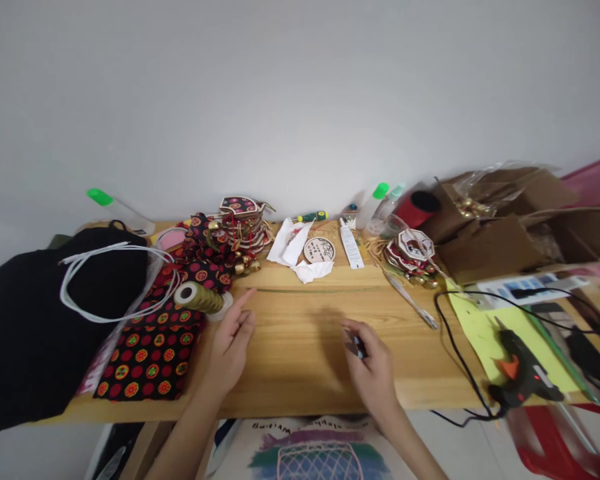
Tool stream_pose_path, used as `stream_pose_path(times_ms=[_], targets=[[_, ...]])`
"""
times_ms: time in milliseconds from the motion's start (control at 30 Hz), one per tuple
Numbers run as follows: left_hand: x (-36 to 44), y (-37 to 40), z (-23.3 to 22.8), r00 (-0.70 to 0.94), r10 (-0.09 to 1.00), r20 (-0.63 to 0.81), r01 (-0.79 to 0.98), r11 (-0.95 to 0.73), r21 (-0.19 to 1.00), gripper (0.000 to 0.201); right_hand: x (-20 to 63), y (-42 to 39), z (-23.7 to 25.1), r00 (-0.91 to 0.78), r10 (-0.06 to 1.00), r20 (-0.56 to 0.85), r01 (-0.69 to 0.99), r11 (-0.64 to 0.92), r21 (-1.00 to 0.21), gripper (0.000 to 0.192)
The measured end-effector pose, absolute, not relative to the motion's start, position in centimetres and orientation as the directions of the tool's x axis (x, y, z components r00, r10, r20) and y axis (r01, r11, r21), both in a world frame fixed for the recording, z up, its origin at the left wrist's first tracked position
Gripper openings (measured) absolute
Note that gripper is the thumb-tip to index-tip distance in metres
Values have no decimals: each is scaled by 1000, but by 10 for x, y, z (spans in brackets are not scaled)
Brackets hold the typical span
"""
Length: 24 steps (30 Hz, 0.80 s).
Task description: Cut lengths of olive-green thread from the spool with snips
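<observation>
A thin olive-green cord (310,291) lies stretched left to right across the wooden table. My left hand (233,347) is at its left end, index finger extended and the other fingers loosely bent, with nothing visible in it; whether the fingertip touches the cord I cannot tell. Beside that hand, a spool of olive thread (203,297) leans on a white roll. My right hand (373,363) is closed around a small dark tool (356,343) below the cord; the fingers hide most of it, so its kind is unclear.
Patterned fabric (147,360), a coiled white cable (87,313) and a black cloth lie left. A round printed wooden disc (320,250), white tissue (313,271) and a glue tube (351,245) sit behind. To the right are a craft knife (413,301), glue gun (523,367) and cardboard boxes (485,250).
</observation>
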State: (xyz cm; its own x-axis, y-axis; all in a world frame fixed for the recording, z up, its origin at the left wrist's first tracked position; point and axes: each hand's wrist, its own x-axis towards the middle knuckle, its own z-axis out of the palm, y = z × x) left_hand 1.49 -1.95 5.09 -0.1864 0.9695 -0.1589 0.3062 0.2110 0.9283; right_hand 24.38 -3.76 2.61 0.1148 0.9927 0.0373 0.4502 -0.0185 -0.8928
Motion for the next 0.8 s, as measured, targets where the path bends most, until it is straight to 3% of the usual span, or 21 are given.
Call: stream_pose_path(times_ms=[100,233,533,600,700,800], targets=[[25,-22,58,-98,982,-163,314,186,931,55,215,-34,37,79,989,-126,173,-138,-975,23],[40,-23,52,21,995,-98,436,79,897,53,190,-23,44,0,955,-295,-62,-295,-954,28],[46,-26,45,69,996,-63,486,21,874,50,180,-22,47,-102,887,-451,-232,-462,-856,36],[46,-27,46,76,995,-70,379,36,925,48,179,-22,46,-100,881,-463,-236,-473,-849,36],[47,-25,50,55,989,-139,42,136,990,44,179,-22,43,-102,877,-469,-243,-479,-844,34],[48,-21,59,14,968,-251,-357,239,903,47,179,-24,40,-123,878,-463,-242,-479,-844,33]])
